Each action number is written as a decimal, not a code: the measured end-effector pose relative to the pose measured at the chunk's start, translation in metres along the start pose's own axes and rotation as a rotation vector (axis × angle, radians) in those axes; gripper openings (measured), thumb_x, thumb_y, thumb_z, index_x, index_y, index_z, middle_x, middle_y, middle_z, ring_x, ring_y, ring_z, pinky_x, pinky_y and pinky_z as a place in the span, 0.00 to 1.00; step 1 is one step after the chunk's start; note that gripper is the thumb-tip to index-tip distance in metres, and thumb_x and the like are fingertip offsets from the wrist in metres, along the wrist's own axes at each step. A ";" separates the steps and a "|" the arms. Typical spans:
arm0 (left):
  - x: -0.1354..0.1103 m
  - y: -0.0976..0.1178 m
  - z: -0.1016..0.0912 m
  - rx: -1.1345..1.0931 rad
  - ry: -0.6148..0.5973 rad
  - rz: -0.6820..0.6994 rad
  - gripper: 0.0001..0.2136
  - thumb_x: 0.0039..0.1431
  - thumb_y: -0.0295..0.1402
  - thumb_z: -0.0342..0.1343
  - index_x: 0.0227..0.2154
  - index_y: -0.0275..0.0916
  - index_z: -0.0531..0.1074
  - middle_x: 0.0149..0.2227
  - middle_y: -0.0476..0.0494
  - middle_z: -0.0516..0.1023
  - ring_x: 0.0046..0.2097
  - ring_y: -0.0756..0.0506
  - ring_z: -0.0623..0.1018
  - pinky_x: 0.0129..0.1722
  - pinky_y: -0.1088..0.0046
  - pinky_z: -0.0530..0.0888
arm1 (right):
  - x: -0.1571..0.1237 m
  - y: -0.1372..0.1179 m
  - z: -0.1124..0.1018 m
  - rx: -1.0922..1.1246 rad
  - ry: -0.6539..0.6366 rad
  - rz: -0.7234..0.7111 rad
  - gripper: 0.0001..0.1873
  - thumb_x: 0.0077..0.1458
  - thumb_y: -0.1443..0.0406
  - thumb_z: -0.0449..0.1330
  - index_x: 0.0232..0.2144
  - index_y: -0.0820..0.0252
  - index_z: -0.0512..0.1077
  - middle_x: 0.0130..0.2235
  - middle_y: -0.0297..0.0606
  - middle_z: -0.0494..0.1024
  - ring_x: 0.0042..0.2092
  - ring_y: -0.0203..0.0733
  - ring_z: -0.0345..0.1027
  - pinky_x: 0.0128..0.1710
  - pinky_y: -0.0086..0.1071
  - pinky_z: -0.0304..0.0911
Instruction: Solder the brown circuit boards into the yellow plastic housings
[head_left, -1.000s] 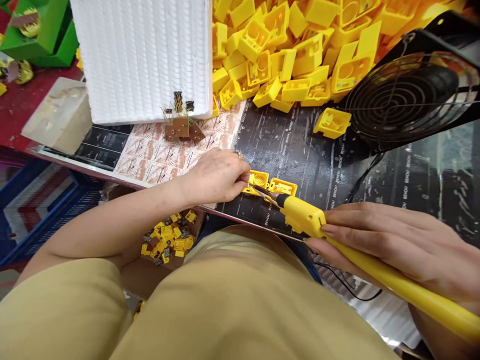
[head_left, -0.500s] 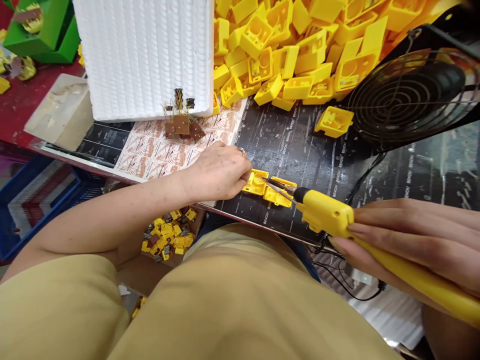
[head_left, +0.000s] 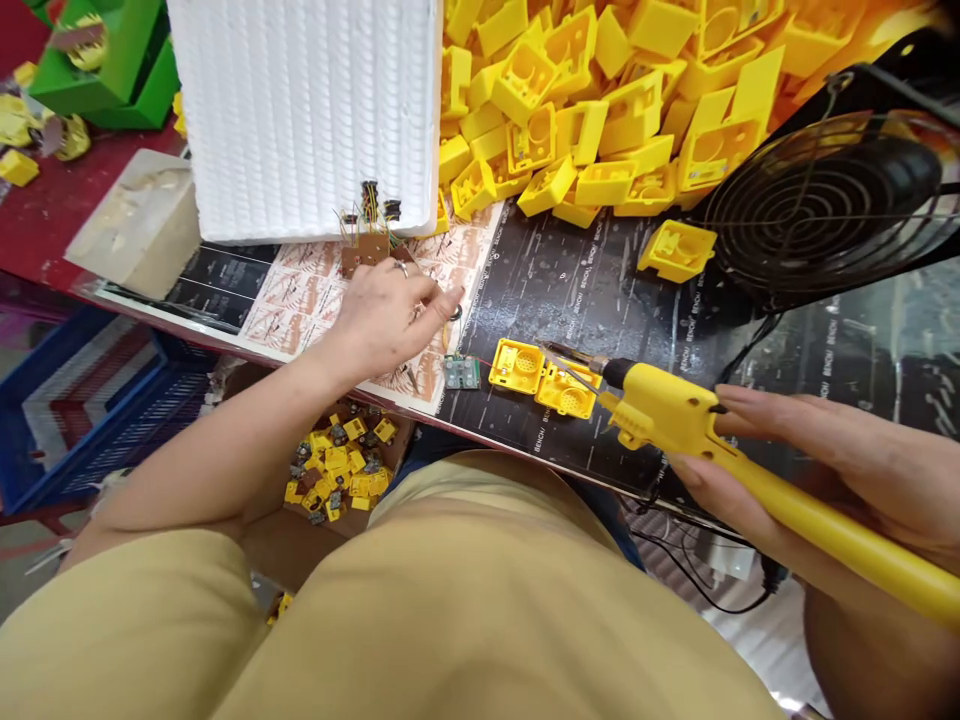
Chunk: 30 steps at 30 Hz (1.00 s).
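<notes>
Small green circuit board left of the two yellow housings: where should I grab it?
Pinch the green circuit board by its left and right edges, coming from above. It lies flat with parts facing up, and the yellow housing sits close on its right, so keep fingers narrow.

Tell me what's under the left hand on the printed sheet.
The left hand rests on the printed sheet; brown circuit boards show beyond its knuckles. Whatever lies beneath the palm is hidden.

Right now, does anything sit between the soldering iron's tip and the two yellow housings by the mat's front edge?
Nothing visible does. The soldering iron in the right hand has its tip just above the yellow housings. The small green circuit board lies on their far side.
</notes>
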<state>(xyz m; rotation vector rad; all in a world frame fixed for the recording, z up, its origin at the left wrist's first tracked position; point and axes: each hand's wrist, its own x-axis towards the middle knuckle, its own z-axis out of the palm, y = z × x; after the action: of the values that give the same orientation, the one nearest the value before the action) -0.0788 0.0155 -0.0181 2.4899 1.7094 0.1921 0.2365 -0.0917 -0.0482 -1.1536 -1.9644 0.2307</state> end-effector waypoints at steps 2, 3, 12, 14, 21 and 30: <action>-0.003 0.000 0.013 -0.015 -0.010 -0.008 0.20 0.61 0.47 0.50 0.30 0.36 0.77 0.34 0.40 0.79 0.43 0.38 0.75 0.48 0.56 0.68 | 0.009 -0.019 0.001 -0.011 -0.030 0.098 0.23 0.56 0.64 0.67 0.53 0.43 0.70 0.39 0.31 0.78 0.35 0.35 0.72 0.37 0.31 0.70; -0.004 0.002 0.018 -0.057 -0.003 -0.006 0.17 0.58 0.45 0.53 0.31 0.36 0.78 0.35 0.40 0.79 0.44 0.38 0.75 0.49 0.56 0.67 | 0.013 -0.027 0.001 -0.018 -0.032 0.130 0.23 0.56 0.65 0.67 0.53 0.44 0.70 0.39 0.31 0.77 0.37 0.35 0.72 0.38 0.31 0.70; 0.007 0.017 0.020 -0.651 -0.225 0.055 0.07 0.54 0.32 0.56 0.30 0.35 0.77 0.28 0.48 0.80 0.30 0.51 0.76 0.36 0.74 0.71 | 0.012 -0.001 -0.003 -0.010 -0.056 -0.177 0.34 0.53 0.68 0.69 0.60 0.48 0.66 0.34 0.33 0.77 0.30 0.34 0.70 0.27 0.27 0.68; 0.009 0.022 0.018 -0.548 -0.226 0.084 0.07 0.54 0.32 0.56 0.29 0.36 0.78 0.26 0.49 0.79 0.30 0.51 0.76 0.44 0.69 0.71 | 0.015 0.002 -0.003 -0.012 -0.050 -0.197 0.34 0.53 0.69 0.69 0.60 0.50 0.65 0.32 0.34 0.76 0.29 0.33 0.70 0.27 0.26 0.68; 0.014 0.036 0.013 -0.205 -0.234 0.120 0.06 0.53 0.31 0.56 0.29 0.38 0.78 0.27 0.51 0.80 0.31 0.49 0.76 0.54 0.55 0.63 | 0.013 -0.003 0.004 -0.062 -0.025 -0.180 0.25 0.60 0.63 0.63 0.58 0.57 0.66 0.35 0.37 0.78 0.29 0.34 0.72 0.27 0.28 0.68; 0.018 0.038 0.009 -0.130 -0.286 0.122 0.06 0.52 0.31 0.56 0.28 0.38 0.78 0.28 0.50 0.81 0.33 0.47 0.77 0.52 0.58 0.64 | 0.021 -0.004 0.017 0.158 -0.025 -0.249 0.13 0.49 0.73 0.70 0.35 0.62 0.70 0.29 0.34 0.75 0.30 0.32 0.71 0.30 0.24 0.71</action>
<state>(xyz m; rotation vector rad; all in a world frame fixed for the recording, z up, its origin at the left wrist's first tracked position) -0.0361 0.0184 -0.0202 2.3917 1.3909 -0.0412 0.2161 -0.0733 -0.0454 -0.8010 -2.0496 0.2645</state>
